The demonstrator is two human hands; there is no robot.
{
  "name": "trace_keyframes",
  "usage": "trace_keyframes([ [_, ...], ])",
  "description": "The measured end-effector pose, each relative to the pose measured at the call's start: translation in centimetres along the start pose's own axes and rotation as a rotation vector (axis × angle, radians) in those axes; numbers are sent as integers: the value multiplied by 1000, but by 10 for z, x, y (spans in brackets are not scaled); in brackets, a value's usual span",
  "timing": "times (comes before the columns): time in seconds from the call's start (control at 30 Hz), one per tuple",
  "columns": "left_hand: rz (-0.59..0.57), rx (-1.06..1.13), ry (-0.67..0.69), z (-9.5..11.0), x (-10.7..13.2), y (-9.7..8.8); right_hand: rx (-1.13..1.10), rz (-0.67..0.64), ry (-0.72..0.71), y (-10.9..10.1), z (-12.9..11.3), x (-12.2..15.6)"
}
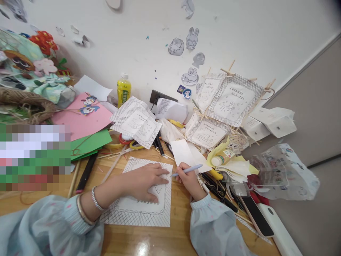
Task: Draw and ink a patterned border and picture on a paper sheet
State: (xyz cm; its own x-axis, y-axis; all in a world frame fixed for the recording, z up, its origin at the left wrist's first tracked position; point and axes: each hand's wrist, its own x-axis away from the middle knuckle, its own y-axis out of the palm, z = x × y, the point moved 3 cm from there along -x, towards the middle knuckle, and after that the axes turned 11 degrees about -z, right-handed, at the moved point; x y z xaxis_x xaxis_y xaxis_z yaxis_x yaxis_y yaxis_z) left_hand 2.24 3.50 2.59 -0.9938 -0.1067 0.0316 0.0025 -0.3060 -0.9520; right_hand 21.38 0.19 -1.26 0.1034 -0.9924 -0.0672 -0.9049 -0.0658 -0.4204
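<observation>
A white sheet of paper (119, 216) with a hatched border and line drawing lies on the wooden table. My left hand (147, 181) rests flat on it, fingers spread, hiding much of the drawing. Just past the sheet's right edge, my right hand (188, 179) is closed around a light blue pen (192, 169), its tip pointing left toward the paper. Behind them lies a similar decorated sheet (137, 122). Farther back on the right stands a stick frame (229, 67) covered with drawn panels (230, 99).
A yellow bottle (124, 90) stands by the wall. Pink paper (82, 119), green sheets (93, 144) and a black marker (87, 172) are at left. On the right lie a small bottle (217, 160), a phone (257, 215) and a clear plastic bag (282, 174).
</observation>
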Motion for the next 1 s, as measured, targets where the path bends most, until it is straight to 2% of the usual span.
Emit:
trace_keyframes([
  [0.27, -37, 12, -13, -9, 1, 8, -11, -41, 2, 2, 3, 0],
  [0.6, -47, 15, -17, -11, 1, 9, 28, -94, -18, 3, 2, 0],
  [0.83, -87, 61, -38, -11, 1, 8, 34, -53, 29, 1, 11, -2],
  [1.0, -78, 81, -34, -12, 1, 8, -50, -24, 45, 0, 6, -1],
])
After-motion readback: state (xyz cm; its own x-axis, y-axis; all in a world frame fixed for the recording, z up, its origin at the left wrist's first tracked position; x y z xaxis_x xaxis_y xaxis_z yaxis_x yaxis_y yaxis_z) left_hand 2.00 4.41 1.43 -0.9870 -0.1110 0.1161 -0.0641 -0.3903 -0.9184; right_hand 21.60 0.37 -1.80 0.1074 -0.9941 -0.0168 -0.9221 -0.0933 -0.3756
